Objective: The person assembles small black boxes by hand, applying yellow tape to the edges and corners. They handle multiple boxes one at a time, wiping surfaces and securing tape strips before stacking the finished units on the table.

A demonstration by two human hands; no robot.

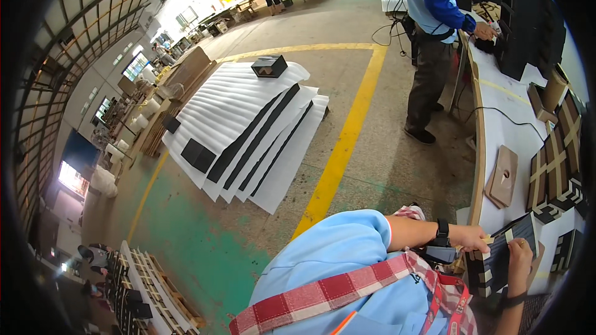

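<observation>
At the lower right, a black box-like piece (496,267) with pale tape strips along its edges lies at the workbench. My left hand (473,239), a black watch on its wrist, is closed at the piece's left edge, beside a pale strip. On the opposite side my right hand (520,257) has its fingers bent against the piece's edge, close to another pale strip (509,236). The fingertips are small here, so how much of the strips they pinch is hard to see.
The bench (490,121) holds a brown board with a hole (503,177) and taped black boxes (555,167). A co-worker (431,37) stands farther along it. Left of me, a foam-covered stack of black panels (242,127) sits on the floor by a yellow line (347,136).
</observation>
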